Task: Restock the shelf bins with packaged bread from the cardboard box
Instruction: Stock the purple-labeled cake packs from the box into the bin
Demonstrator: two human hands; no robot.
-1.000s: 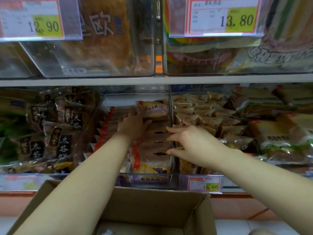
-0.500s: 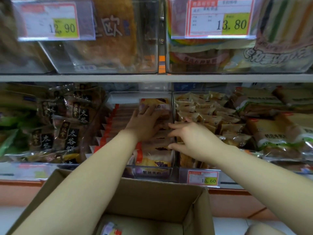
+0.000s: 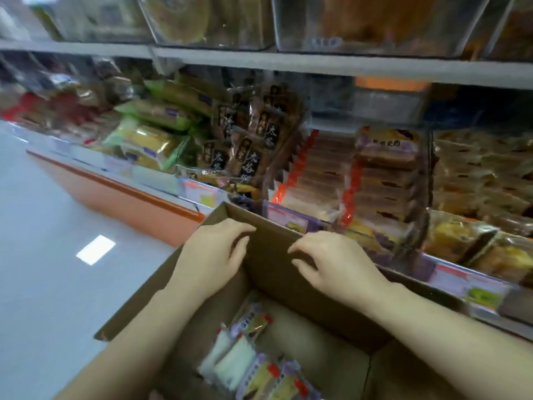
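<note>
Hands (image 3: 212, 255) (image 3: 336, 262) hover over box (image 3: 274, 272); dark packets (image 3: 251, 157) read 太谷.

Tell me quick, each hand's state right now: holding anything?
Left hand: open, fingers loosely curled, holding nothing, over the brown cardboard box.
Right hand: open, fingers loosely curled, holding nothing.
</note>
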